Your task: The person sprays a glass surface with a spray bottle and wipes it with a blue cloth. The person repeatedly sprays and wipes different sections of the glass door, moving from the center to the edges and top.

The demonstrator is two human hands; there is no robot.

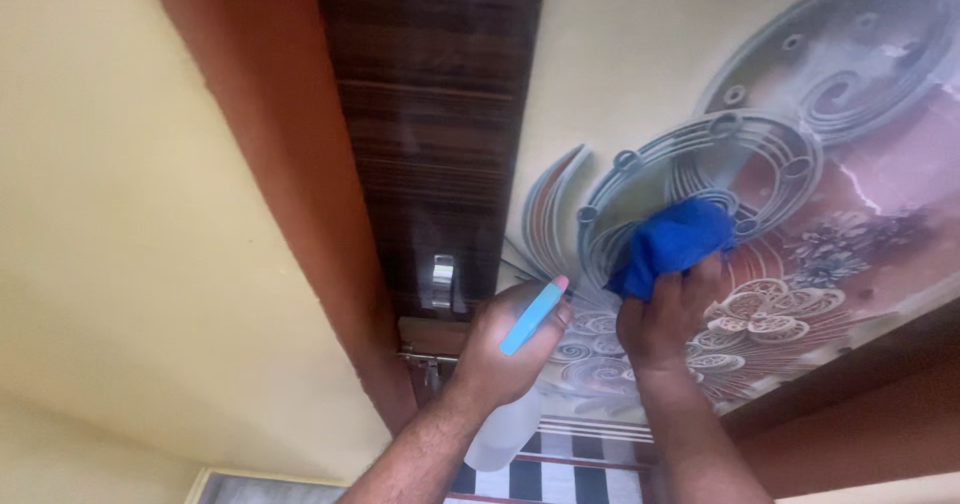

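My right hand [668, 314] presses a bunched blue cloth [672, 242] against a glossy door panel [640, 74] printed with grey swirls and circles. The cloth sits on the lower edge of a round grey motif [700, 159]. My left hand [510, 349] is wrapped around a spray bottle with a light blue trigger [532, 316] and a pale translucent body [502, 434] hanging below the fist. The bottle is held close to the panel, just left of the cloth.
A dark wood-grain strip [430, 114] runs beside the printed panel, with a metal handle [442, 282] and a latch [430, 359] on it. A reddish-brown door frame [290, 164] meets a cream wall [120, 214]. Black and white floor tiles [560, 474] show below.
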